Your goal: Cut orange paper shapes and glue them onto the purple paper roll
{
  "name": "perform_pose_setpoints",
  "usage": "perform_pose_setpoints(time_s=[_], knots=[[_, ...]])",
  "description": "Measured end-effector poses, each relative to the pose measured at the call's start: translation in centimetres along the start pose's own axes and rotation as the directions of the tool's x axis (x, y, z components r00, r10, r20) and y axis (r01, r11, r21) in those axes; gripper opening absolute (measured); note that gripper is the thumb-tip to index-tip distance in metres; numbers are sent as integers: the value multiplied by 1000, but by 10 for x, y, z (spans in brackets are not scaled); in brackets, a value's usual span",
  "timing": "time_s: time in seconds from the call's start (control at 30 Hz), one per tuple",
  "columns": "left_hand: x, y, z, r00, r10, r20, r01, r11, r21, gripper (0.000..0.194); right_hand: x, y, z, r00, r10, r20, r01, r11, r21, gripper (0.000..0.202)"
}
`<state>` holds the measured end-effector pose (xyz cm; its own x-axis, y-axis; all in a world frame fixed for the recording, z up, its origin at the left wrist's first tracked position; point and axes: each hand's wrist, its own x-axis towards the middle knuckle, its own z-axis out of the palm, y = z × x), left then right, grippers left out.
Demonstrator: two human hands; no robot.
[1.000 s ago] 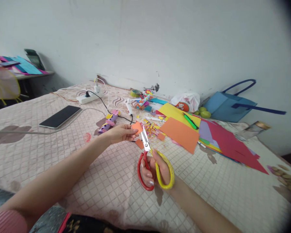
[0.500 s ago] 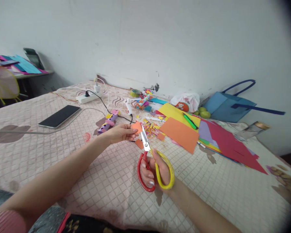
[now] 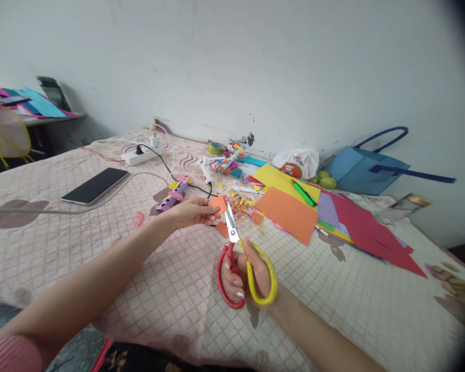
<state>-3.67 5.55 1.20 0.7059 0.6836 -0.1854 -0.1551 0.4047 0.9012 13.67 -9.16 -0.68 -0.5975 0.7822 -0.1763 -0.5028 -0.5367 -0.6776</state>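
Observation:
My left hand (image 3: 196, 212) pinches a small piece of orange paper (image 3: 218, 203) above the table. In my right hand (image 3: 251, 271) are scissors (image 3: 233, 233) with one red and one yellow handle. Their blades are parted a little and point away from me, with the tips at the right edge of the orange piece. Whether the blades touch the paper I cannot tell. Below, another orange scrap (image 3: 222, 229) lies on the cloth, beside a heap of colourful paper clippings (image 3: 242, 206).
An orange sheet (image 3: 289, 214), a yellow sheet (image 3: 275, 178) with a green cutter (image 3: 304, 193), and red paper (image 3: 372, 232) lie to the right. A decorated purple roll (image 3: 173, 195), glue gun (image 3: 205, 169), phone (image 3: 95, 186) and power strip (image 3: 141, 154) are left. A blue bag (image 3: 366, 168) stands behind.
The scissors' handles have shifted slightly left and spread a little wider, with the blades parted more. My left hand and the orange piece stay nearly in place.

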Motion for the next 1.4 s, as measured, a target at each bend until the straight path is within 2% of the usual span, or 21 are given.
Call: perform_pose_setpoints(time_s=[0.4, 0.83, 1.17, 1.4], knots=[[-3, 0, 0, 998, -11, 64, 5, 996, 85, 14, 0, 0, 3, 1000, -9, 29, 9, 1000, 28, 58], [-2, 4, -1, 996, -71, 59, 65, 993, 99, 18, 0, 4, 5, 1000, -15, -16, 17, 997, 74, 63], [-5, 3, 7, 992, -107, 63, 98, 986, 137, 19, -1, 0, 9, 1000, 2, 29, -4, 997, 83, 64], [-3, 2, 4, 991, -118, 69, 108, 986, 129, 18, -1, 3, 7, 999, -23, 31, 20, 994, 105, 64]])
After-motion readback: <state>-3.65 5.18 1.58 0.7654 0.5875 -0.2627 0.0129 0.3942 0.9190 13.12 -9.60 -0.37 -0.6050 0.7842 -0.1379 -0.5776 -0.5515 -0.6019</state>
